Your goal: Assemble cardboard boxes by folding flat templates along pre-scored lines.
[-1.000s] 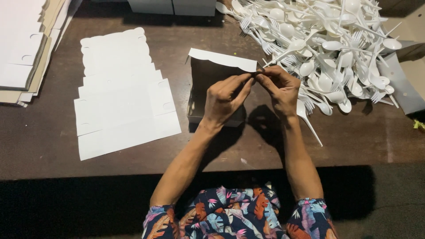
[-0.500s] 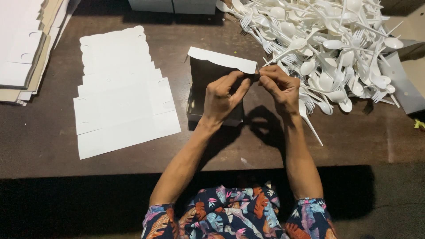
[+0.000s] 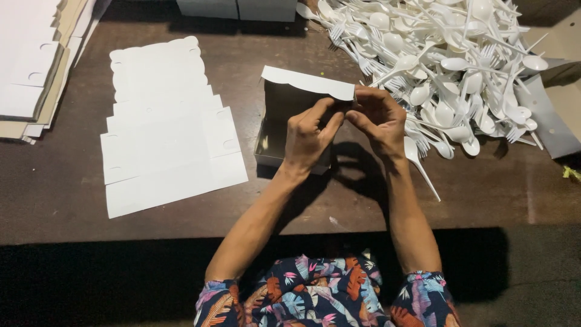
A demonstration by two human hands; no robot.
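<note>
Head view: both hands' fingers (image 3: pixel 331 124) pinching the open, silver-lined white box (image 3: pixel 279 130) at its scalloped lid (image 3: pixel 307 82).

matt paper box (image 3: pixel 305 100), glossy plastic cutlery (image 3: pixel 448 66) — dull wooden table (image 3: pixel 484 194)

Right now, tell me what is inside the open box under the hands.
The box shows only a dark, shiny inner wall and floor. The left hand covers its right part, so anything there is hidden.
</note>
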